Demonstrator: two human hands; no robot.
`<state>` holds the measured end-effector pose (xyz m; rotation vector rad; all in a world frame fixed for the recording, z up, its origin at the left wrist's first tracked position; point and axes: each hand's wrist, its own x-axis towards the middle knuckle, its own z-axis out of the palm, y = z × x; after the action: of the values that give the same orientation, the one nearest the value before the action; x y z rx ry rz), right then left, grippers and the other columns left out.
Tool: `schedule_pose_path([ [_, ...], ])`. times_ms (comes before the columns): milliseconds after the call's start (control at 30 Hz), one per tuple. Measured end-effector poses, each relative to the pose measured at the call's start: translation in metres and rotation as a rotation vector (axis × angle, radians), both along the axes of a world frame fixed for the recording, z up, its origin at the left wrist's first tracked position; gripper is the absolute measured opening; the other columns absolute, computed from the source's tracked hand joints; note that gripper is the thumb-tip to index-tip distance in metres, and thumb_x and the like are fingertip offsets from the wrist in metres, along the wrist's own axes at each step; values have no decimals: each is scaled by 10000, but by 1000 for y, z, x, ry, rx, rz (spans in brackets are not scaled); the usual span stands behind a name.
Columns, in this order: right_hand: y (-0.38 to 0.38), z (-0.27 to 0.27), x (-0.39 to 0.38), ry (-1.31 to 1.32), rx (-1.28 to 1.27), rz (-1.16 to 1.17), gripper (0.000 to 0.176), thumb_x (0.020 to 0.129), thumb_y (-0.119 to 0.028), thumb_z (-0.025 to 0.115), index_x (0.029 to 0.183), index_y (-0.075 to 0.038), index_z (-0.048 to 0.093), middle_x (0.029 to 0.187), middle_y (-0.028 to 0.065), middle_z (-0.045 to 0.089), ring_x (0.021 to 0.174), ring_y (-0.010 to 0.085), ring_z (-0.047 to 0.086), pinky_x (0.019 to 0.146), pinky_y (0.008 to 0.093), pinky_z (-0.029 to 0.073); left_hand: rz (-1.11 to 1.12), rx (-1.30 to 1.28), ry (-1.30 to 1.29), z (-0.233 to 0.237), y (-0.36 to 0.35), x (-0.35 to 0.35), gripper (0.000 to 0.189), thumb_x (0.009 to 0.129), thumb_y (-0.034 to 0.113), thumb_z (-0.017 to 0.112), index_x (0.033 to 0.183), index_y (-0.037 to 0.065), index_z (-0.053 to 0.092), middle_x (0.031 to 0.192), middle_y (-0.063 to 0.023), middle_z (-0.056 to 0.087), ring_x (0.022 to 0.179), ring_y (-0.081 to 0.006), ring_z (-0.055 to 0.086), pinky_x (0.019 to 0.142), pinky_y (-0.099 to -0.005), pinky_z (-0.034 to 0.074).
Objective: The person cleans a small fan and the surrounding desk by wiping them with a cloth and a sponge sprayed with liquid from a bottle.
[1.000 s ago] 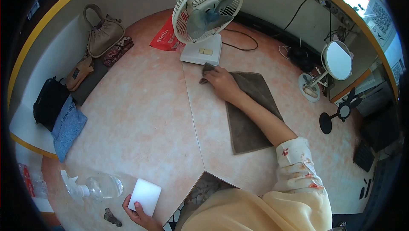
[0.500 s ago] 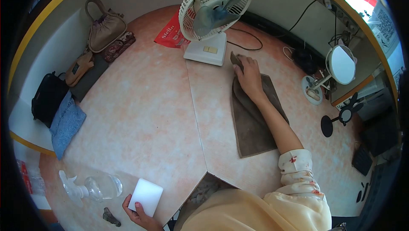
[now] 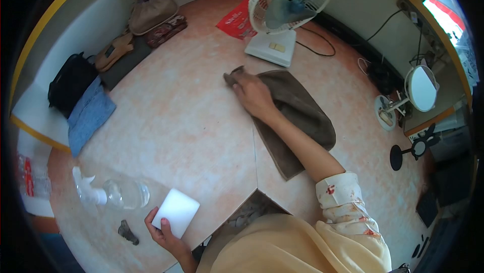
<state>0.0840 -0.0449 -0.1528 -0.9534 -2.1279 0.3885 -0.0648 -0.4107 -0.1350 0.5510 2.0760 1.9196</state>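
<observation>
My right hand [image 3: 252,95] presses on the tabletop [image 3: 201,117] with its fingers closed on one corner of a brown cloth [image 3: 305,114]. The rest of the cloth trails flat and wrinkled under my forearm. At the lower left, my left hand [image 3: 169,233] grips a white, smooth rectangular block [image 3: 177,212] by its lower edge, thumb on top. Just beyond that hand lies a clear spray bottle [image 3: 126,194] on its side, its white trigger head pointing left. A small dark grey crumpled item [image 3: 128,232] rests left of my left hand.
A white fan [image 3: 272,49] stands at the back by a red packet [image 3: 237,21]. Bags [image 3: 154,11] and a blue folded fabric [image 3: 91,117] line the left wall. To the right are a round mirror [image 3: 421,89], cables and a small black stand [image 3: 397,157].
My right hand has swept left across the tabletop, dragging the cloth with it. The left hand still holds the white block. The camera view has shifted a little.
</observation>
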Motion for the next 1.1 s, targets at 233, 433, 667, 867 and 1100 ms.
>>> schedule_pose_path([
  [233, -176, -17, -70, -35, -1, 554, 262, 854, -121, 545, 1094, -44, 618, 1053, 153, 637, 971, 322, 615, 827, 392, 509, 256, 319, 291, 16, -33, -4, 584, 837, 434, 557, 1175, -36, 475, 1074, -158, 510, 935, -279, 571, 768, -351, 486],
  [433, -328, 39, -40, 82, -1003, 1210, 144, 962, -179, 512, 1021, -62, 569, 941, 108, 594, 891, 204, 569, 793, 324, 465, 653, 741, 409, 76, -101, -12, 384, 929, 223, 506, 1240, 0, 480, 1176, -178, 537, 1004, -314, 555, 828, -409, 480],
  [667, -196, 132, 76, 889, -1022, 215, 228, 927, -234, 586, 1106, -103, 533, 930, -20, 530, 934, 95, 501, 876, 272, 398, 493, 252, 689, 4, -152, -67, 452, 947, 321, 477, 1244, -18, 467, 1170, -180, 521, 1023, -297, 547, 837, -411, 470],
  [867, -61, 43, 178, 205, -169, -348, 487, 937, -375, 553, 1268, -20, 505, 1199, 186, 577, 1123, 288, 549, 950, 364, 423, 360, 49, 385, 5, -117, -22, 381, 944, 270, 522, 1214, 1, 502, 1145, -145, 528, 985, -248, 551, 826, -346, 475],
  [1100, -30, -1, 93, -328, -76, -187, 625, 879, -422, 583, 1349, -28, 465, 1381, 256, 442, 1323, 401, 367, 1100, 438, 287, 636, -98, 479, -21, -140, -48, 354, 965, 256, 526, 1215, 6, 514, 1165, -137, 543, 1000, -254, 544, 857, -356, 460],
])
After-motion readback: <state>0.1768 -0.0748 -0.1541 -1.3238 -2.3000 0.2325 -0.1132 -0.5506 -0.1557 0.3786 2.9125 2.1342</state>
